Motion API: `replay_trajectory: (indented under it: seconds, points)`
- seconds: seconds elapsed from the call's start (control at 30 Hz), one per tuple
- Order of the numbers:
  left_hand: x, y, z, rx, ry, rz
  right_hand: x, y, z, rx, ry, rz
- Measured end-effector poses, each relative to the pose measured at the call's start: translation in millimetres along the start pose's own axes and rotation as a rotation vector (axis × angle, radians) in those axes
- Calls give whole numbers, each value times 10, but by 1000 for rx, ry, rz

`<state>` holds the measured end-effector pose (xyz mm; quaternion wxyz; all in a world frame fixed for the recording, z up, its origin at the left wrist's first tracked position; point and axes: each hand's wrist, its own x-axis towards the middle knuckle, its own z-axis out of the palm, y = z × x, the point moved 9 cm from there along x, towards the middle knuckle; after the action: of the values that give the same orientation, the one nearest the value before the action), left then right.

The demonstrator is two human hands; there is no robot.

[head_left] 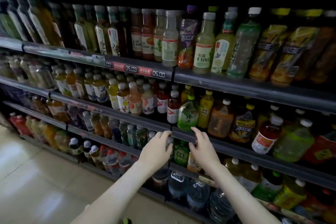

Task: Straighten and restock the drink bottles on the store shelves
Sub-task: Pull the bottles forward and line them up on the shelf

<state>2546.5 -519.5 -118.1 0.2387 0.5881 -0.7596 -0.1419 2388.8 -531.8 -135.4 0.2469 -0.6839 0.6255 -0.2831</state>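
Shelves of drink bottles fill the view. My left hand (157, 148) reaches under the third shelf rail (236, 148) and curls its fingers round the top of a grey-capped bottle (170, 140); the bottle's body is hidden behind the hand. My right hand (201, 144) is just to its right, with fingers stretched up against the same rail and the thumb spread, holding nothing. Between the two hands stands a green-labelled bottle (181, 152). Above the rail, a green tea bottle (188, 114) leans beside a red drink bottle (172, 109).
Large water jugs (197, 194) sit on the bottom shelf under my arms. A white-labelled red bottle (266, 135) leans at the right on the third shelf. Price tags (143, 70) line the upper rail. Pale floor tiles (36, 178) lie to the left.
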Motion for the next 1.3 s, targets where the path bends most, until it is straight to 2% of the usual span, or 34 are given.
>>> replay_trajectory:
  seconds: [0.1,0.27,0.47,0.6,0.73,0.9,1.0,1.07,1.17,1.3]
  points:
    - [176,-336,-32,35,7,2,382,-67,226,-1,-4,3]
    - [661,-1123,-405,83,45,-99,1183,-465,658,34,17,-85]
    - [951,-2028,-753,119,97,-189,1890,-949,1514,109,-131,-69]
    - [1058,-2534,-839,91,74,-230,2170,-1224,1980,94,-145,-103]
    - [1288,-2876,-996,118,59,-133,2509,-1618,2089,-68,7,-207]
    - [1394,-3133,-1172,185,2,-10,2893,-1825,2187,-296,105,-71]
    - [1388,-3284,-1212,185,-39,70,3055,-1807,2239,-233,119,6]
    - [1391,-3419,-1254,159,-56,98,3033,-1850,2194,-221,191,22]
    - [1378,-3574,-1275,117,-95,122,2853,-1991,2181,-283,296,-69]
    - [1419,-3591,-1278,66,-96,174,2549,-2016,2280,-173,294,-105]
